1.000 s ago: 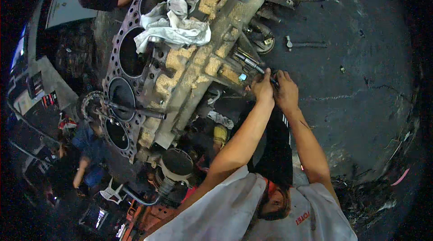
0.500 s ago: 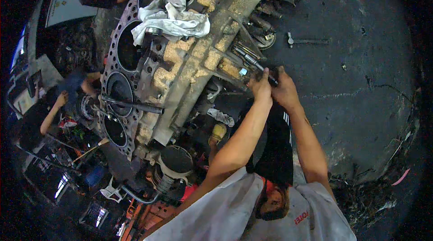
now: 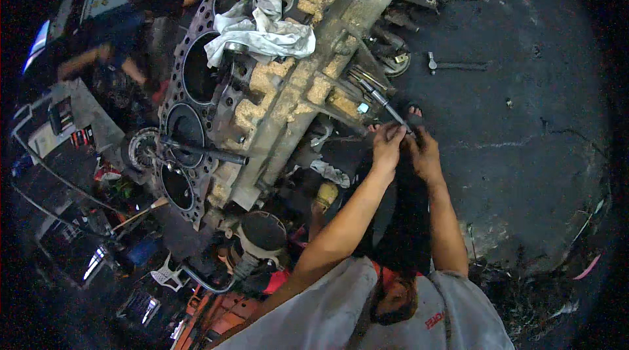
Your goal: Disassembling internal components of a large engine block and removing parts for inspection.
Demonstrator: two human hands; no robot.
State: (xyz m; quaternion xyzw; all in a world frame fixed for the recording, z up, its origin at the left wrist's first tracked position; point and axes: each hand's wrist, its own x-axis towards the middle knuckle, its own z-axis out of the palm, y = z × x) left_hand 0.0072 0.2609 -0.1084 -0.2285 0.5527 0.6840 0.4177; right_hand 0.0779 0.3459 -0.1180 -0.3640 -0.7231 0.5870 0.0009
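Note:
Both my hands are closed on a slim metal bar tool with shiny, thicker sections, like a socket extension. My left hand pinches its near end, and my right hand is closed round that same end just to the right. The tool slants up and left to the side of a large engine block. Its far tip lies among metal rods and brackets there, and whether it touches them I cannot tell. A small whitish-blue piece sits beside the tool.
A white rag and a dark bar lie on the block's bored top. A hammer rests on the dark floor to the right. At upper left is a blurred co-worker. A white plastic chair stands lower left.
My hands have drawn a little toward me with the tool, showing more of its shaft. The co-worker's arms have moved from the block's left end toward the upper left. The view has shifted slightly.

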